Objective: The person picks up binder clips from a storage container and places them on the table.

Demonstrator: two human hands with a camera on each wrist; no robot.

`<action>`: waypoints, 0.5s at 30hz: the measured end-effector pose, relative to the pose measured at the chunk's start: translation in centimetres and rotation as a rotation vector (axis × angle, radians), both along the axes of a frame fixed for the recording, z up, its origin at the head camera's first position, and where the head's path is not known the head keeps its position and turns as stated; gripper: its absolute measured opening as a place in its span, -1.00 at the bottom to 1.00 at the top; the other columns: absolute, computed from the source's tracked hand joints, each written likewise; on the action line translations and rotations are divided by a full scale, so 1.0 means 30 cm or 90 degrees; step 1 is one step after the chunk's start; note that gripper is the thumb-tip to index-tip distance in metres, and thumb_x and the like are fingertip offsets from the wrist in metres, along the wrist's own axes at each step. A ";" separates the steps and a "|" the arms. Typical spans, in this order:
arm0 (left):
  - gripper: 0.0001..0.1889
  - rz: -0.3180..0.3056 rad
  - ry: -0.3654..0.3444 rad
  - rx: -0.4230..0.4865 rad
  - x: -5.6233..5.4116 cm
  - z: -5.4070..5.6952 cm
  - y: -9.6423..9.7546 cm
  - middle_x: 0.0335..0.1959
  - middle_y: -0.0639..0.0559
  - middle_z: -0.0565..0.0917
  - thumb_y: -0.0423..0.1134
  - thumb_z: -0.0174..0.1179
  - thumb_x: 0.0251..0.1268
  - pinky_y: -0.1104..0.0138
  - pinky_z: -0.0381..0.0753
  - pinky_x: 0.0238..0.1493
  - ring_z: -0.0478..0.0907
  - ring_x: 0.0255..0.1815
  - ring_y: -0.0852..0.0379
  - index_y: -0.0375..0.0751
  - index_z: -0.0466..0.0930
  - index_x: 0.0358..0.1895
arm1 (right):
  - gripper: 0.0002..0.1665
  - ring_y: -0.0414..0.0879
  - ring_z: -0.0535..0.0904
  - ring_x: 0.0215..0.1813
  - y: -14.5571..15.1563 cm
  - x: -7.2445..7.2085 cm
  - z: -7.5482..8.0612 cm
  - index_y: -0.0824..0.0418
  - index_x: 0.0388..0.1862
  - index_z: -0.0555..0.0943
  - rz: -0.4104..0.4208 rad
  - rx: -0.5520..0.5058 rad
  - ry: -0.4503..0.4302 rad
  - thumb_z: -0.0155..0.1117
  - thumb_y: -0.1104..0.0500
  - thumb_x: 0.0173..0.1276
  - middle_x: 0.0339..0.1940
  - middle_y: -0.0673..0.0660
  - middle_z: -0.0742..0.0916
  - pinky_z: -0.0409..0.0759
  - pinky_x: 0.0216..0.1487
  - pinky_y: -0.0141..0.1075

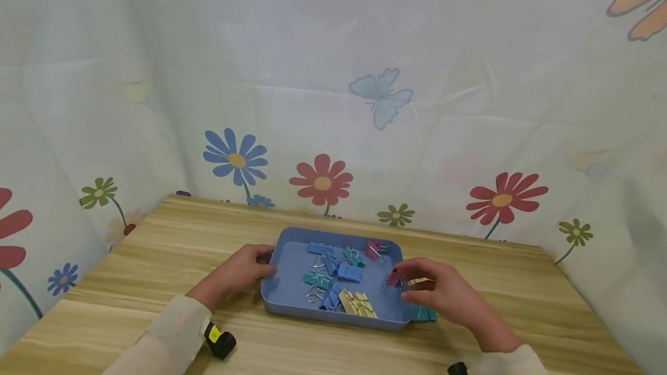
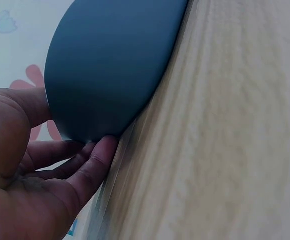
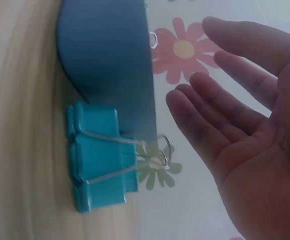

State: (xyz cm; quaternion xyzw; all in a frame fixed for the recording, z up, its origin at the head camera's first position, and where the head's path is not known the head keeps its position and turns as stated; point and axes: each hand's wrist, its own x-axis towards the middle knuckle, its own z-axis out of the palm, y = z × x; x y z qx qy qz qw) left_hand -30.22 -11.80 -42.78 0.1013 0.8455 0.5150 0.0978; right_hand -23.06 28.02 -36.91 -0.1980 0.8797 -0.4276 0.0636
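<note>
A blue tray (image 1: 289, 309) on the table holds several binder clips. My left hand (image 1: 244, 271) grips its left end, thumb over the rim, fingers against the outer wall (image 2: 109, 65). At the right end my right hand (image 1: 443, 291) hovers above the rim, beside a magenta binder clip (image 1: 393, 278). Its fingers (image 3: 225, 107) are loosely bent with nothing between them in the right wrist view. Inside the tray lie another magenta clip (image 1: 373, 249), blue clips (image 1: 350, 272), teal clips (image 1: 318, 279) and yellow clips (image 1: 356, 304). Outside, against the right wall, sit teal binder clips (image 3: 99, 160).
The wooden table (image 1: 172, 247) reaches back to a flower-patterned curtain (image 1: 417, 161) that encloses it behind and at both sides. Part of a yellow item shows behind my right hand, mostly hidden.
</note>
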 end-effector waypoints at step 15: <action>-0.42 0.002 0.002 -0.002 0.005 0.004 0.002 0.16 -0.22 0.60 -0.38 0.23 0.21 0.15 0.59 0.15 0.55 0.16 -0.03 -0.44 0.37 0.32 | -0.44 0.21 0.59 0.11 -0.066 0.006 -0.022 0.16 0.15 0.56 0.027 -0.036 0.019 0.43 0.02 0.20 0.11 0.28 0.65 0.64 0.09 -0.18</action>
